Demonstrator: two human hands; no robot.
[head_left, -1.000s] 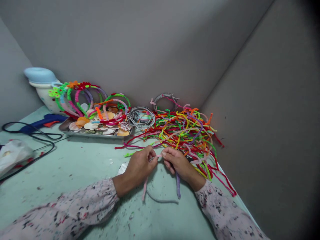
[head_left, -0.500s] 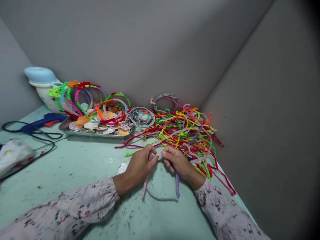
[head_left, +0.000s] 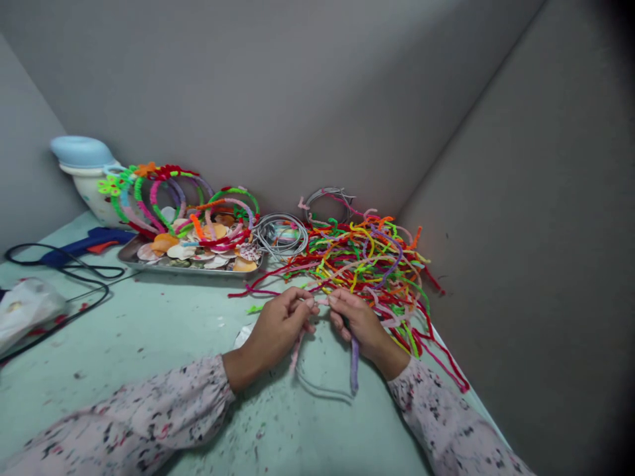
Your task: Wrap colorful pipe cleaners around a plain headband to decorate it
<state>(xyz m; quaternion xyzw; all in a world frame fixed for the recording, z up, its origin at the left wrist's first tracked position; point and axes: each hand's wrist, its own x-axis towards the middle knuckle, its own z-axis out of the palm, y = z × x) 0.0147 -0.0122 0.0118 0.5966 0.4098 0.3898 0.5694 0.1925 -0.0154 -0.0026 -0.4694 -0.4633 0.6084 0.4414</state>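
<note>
My left hand [head_left: 280,327] pinches a pink fuzzy stem [head_left: 322,302] in the centre of the view; the stem's loose pink end hangs below that hand, slightly blurred. Close beside it on the right, my right hand [head_left: 360,324] is closed on the wrapped piece where pink shows between the two hands. A purple fuzzy section [head_left: 354,367] hangs down below my right hand. From its lower end a thin grey wire [head_left: 322,393] curves left beneath the hands. My fingers hide how the pink stem and the wire meet.
Behind the hands and to the right lies a pile of coloured fuzzy stems [head_left: 367,258]. Grey wire hoops [head_left: 281,235] stand beside a metal tray [head_left: 188,270] holding shells and wrapped hoops. Farther left are a blue glue gun [head_left: 82,244], black cord, a plastic bag [head_left: 30,307] and a blue-lidded container [head_left: 84,155].
My left fingers have rolled over and closed more around the pink stem. Its hanging end has swung slightly right and up. My right hand has shifted a little right.
</note>
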